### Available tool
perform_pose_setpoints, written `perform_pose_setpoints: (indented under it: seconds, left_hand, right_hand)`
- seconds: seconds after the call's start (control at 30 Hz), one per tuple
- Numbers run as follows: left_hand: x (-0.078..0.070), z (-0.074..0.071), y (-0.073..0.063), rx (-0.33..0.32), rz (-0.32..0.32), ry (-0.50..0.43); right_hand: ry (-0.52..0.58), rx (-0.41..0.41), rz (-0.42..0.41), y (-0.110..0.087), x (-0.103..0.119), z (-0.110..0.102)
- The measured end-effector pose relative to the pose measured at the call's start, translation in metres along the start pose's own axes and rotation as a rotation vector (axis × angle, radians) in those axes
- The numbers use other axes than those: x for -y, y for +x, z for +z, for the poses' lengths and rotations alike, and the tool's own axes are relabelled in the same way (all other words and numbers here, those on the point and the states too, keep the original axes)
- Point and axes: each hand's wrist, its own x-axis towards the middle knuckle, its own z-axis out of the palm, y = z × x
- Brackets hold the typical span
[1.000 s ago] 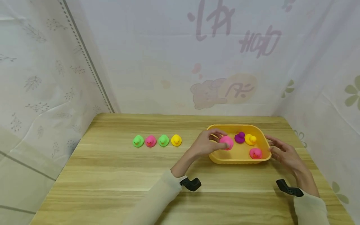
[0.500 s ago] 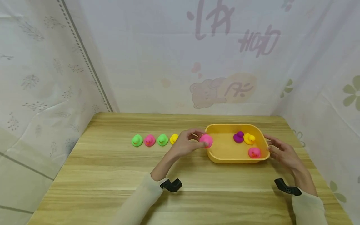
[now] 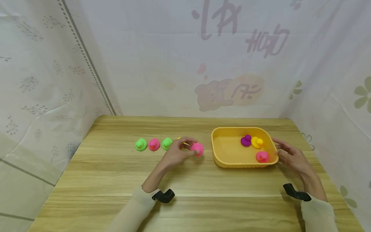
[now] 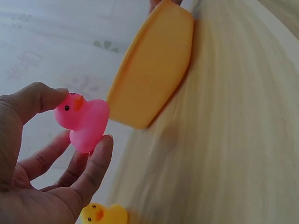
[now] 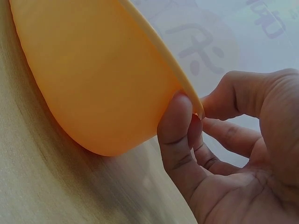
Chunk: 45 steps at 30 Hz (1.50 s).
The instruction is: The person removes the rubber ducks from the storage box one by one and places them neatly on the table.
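My left hand (image 3: 177, 154) pinches a pink toy duck (image 3: 198, 148) between thumb and fingers, left of the yellow plastic basin (image 3: 229, 158). In the left wrist view the duck (image 4: 88, 119) is held clear of the tabletop, its orange beak showing. At the basin's right end, my right hand (image 3: 294, 160) holds the rim; the right wrist view shows thumb and fingertips pinching that rim (image 5: 180, 77). Inside the basin sit a purple duck (image 3: 246, 140), a yellow duck (image 3: 257, 142) and another pink duck (image 3: 262, 157).
A row on the wooden table (image 3: 116, 180) has a green duck (image 3: 141, 144), a pink duck (image 3: 154, 144), a second green duck (image 3: 166, 143) and a yellow duck (image 4: 103, 214), mostly behind my left hand in the head view. A printed curtain (image 3: 156, 64) hangs behind the table.
My left hand has carried the pink duck out of the basin, leftward over its rim, toward the row. The yellow duck there has become mostly covered. My right hand stays at the rim.
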Motion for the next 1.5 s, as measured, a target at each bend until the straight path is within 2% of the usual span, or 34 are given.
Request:
perform_pose_setpoints:
  seconds: [0.37, 0.7, 1.0, 1.27, 1.5]
  left_hand:
    - [0.022, -0.019, -0.019, -0.039, -0.090, 0.064]
    - [0.031, -0.033, -0.029, -0.053, -0.115, 0.110]
    - [0.033, -0.030, -0.034, -0.073, -0.115, 0.176]
    - [0.029, -0.024, -0.036, -0.100, -0.151, 0.203]
    - [0.028, -0.023, -0.038, -0.081, -0.140, 0.238]
  right_hand:
    - [-0.019, 0.003, -0.003, 0.001, -0.001, 0.000]
    - [0.024, 0.023, -0.029, 0.000, -0.002, 0.000]
    - [0.016, 0.016, -0.024, 0.000, -0.001, 0.001]
    - [0.000, 0.011, -0.017, 0.001, -0.002, 0.000]
    - [-0.016, 0.010, -0.017, 0.001, -0.001, 0.000]
